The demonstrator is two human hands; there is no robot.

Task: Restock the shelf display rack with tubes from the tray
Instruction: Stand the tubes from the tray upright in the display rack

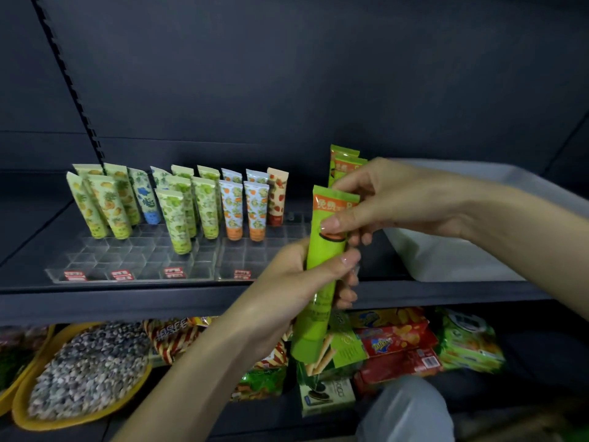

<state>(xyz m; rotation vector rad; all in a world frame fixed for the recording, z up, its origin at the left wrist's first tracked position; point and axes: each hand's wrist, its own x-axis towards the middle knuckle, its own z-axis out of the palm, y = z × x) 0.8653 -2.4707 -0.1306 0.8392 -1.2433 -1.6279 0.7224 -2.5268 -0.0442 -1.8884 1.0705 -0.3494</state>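
Note:
My left hand (296, 282) grips a bright green tube (322, 275) around its middle, cap end down, in front of the shelf edge. My right hand (376, 202) pinches the upper part of that tube and also holds two more green tubes (342, 161) that stick up behind its fingers. A clear plastic display rack (134, 260) with many small slots sits on the dark shelf at left and centre. Several fruit-printed tubes (178, 205) stand in its back rows. A white tray (452, 250) rests on the shelf at right, partly hidden by my right arm.
Red price labels (121, 275) line the rack's front edge. Below the shelf (127, 301) lie a yellow basket of seeds (86, 371) at left and several snack packs (398, 342) at centre and right. A perforated upright (73, 87) runs up the back panel.

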